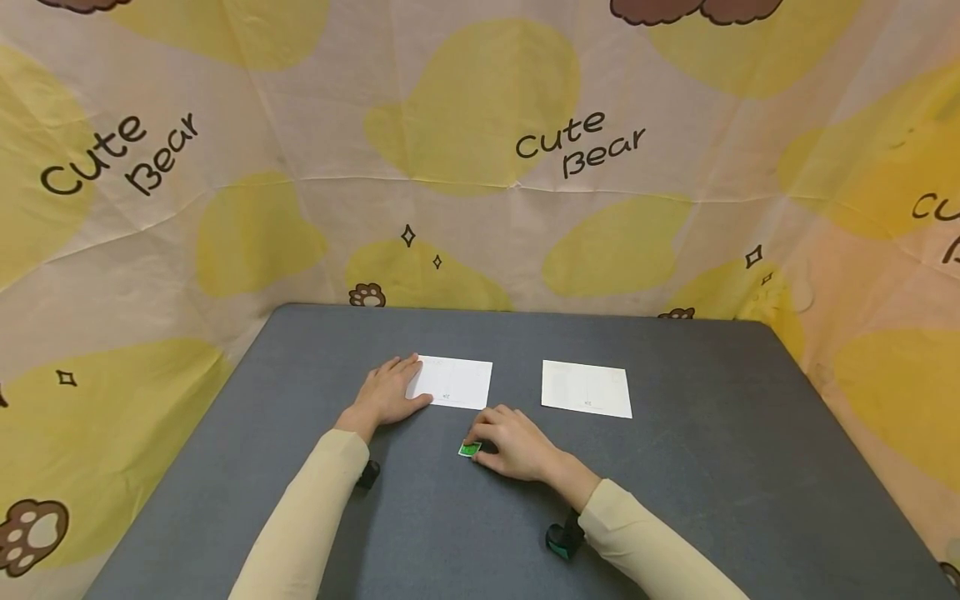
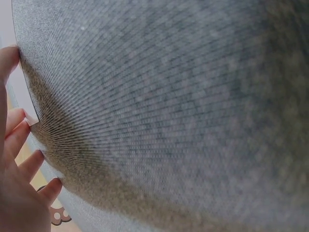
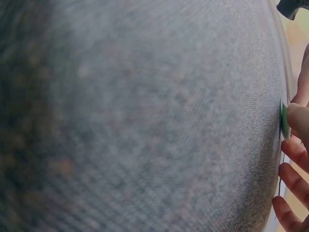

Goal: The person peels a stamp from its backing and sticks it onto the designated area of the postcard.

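A white paper rectangle [image 1: 457,383] with a small mark near its lower edge lies flat on the grey table. My left hand [image 1: 388,393] rests along its left edge with fingers spread; in the left wrist view the thumb and fingertips touch the paper's edge and corner. Just below this paper, my right hand [image 1: 517,443] pinches a small green stamp-like piece [image 1: 469,449] with a white border. The right wrist view shows the green piece [image 3: 285,121] tilted between thumb and fingers, close to the tabletop. Its printed picture is too small to make out.
A second white paper rectangle [image 1: 587,389] lies to the right of the first. The grey table [image 1: 712,467] has its far edge against a hanging cloth [image 1: 450,100] printed with yellow patches and lettering. Dark wrist-worn devices [image 1: 564,537] sit under both forearms.
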{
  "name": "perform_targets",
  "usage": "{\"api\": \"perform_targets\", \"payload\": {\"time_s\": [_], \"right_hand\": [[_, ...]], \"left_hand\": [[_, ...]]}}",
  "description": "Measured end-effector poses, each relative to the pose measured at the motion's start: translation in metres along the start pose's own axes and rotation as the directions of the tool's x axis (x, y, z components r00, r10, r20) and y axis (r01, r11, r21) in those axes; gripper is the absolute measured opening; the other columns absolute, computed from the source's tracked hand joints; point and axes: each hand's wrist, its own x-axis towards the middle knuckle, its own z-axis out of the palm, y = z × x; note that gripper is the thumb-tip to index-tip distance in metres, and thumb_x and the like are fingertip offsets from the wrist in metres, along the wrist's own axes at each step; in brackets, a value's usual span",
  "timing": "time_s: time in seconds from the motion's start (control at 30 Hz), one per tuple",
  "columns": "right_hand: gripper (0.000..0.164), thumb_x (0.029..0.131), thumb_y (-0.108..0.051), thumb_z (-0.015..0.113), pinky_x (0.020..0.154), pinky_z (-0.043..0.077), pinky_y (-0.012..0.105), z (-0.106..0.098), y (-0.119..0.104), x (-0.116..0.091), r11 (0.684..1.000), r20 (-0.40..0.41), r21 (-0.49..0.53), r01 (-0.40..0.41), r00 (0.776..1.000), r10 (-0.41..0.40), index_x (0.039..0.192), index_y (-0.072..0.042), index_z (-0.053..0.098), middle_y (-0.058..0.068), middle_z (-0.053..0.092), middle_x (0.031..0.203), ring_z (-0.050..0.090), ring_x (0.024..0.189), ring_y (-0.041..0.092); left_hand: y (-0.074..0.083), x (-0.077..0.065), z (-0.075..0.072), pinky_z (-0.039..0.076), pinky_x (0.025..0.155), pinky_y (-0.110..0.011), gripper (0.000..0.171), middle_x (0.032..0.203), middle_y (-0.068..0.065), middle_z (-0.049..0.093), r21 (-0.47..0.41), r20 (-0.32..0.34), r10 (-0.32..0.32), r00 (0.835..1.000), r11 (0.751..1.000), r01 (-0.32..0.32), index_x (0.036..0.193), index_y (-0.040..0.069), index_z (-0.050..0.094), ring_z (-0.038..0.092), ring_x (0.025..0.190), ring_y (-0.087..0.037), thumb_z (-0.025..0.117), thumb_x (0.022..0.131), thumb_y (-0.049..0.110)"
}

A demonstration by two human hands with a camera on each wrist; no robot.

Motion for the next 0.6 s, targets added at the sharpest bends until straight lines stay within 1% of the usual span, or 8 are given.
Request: {"api": "perform_targets", "payload": {"time_s": [0.1, 0.23, 0.4, 0.6], "right_hand": [[0.009, 0.083, -0.026, 0.068, 0.070, 0.043, 0.028, 0.0001, 0.0009, 0.0000, 1.000, -0.036, 0.014, 0.010, 0.999, -0.010, 0.091, -0.023, 0.069, -0.008, 0.060, 0.097, 0.053, 0.089, 0.011], [0.005, 0.083, -0.024, 0.067, 0.069, 0.043, 0.028, 0.0000, 0.0015, 0.0000, 1.000, -0.059, 0.022, 0.013, 0.998, -0.012, 0.087, -0.022, 0.069, -0.008, 0.061, 0.094, 0.054, 0.086, 0.010], [0.004, 0.084, -0.025, 0.066, 0.068, 0.041, 0.027, 0.0001, 0.0011, 0.0002, 1.000, -0.079, -0.001, 0.010, 0.997, -0.010, 0.084, -0.023, 0.069, -0.010, 0.061, 0.090, 0.054, 0.083, 0.009], [0.004, 0.085, -0.025, 0.065, 0.065, 0.042, 0.025, 0.0015, 0.0011, 0.0012, 1.000, -0.130, -0.013, 0.024, 0.991, -0.025, 0.084, -0.023, 0.069, -0.010, 0.062, 0.085, 0.054, 0.078, 0.007]], "left_hand": [[0.0002, 0.0008, -0.0003, 0.022, 0.107, -0.054, 0.073, 0.150, -0.008, 0.029, 0.004, -0.002, 0.005, 1.000, 1.000, -0.005, 0.142, 0.010, 0.035, 0.026, 0.136, -0.035, 0.055, 0.085, 0.051], [0.0008, 0.0014, -0.0012, 0.022, 0.107, -0.054, 0.073, 0.149, -0.008, 0.030, 0.001, -0.004, 0.011, 1.000, 1.000, -0.011, 0.142, 0.009, 0.035, 0.026, 0.136, -0.035, 0.056, 0.085, 0.050], [0.0010, 0.0017, -0.0010, 0.022, 0.107, -0.054, 0.073, 0.149, -0.008, 0.030, -0.002, -0.007, 0.014, 1.000, 1.000, -0.014, 0.142, 0.009, 0.035, 0.026, 0.136, -0.035, 0.056, 0.085, 0.050], [-0.0001, -0.0003, -0.0009, 0.021, 0.107, -0.054, 0.073, 0.150, -0.008, 0.029, -0.006, -0.002, 0.007, 1.000, 1.000, -0.007, 0.143, 0.009, 0.035, 0.025, 0.136, -0.034, 0.056, 0.086, 0.050]]}}
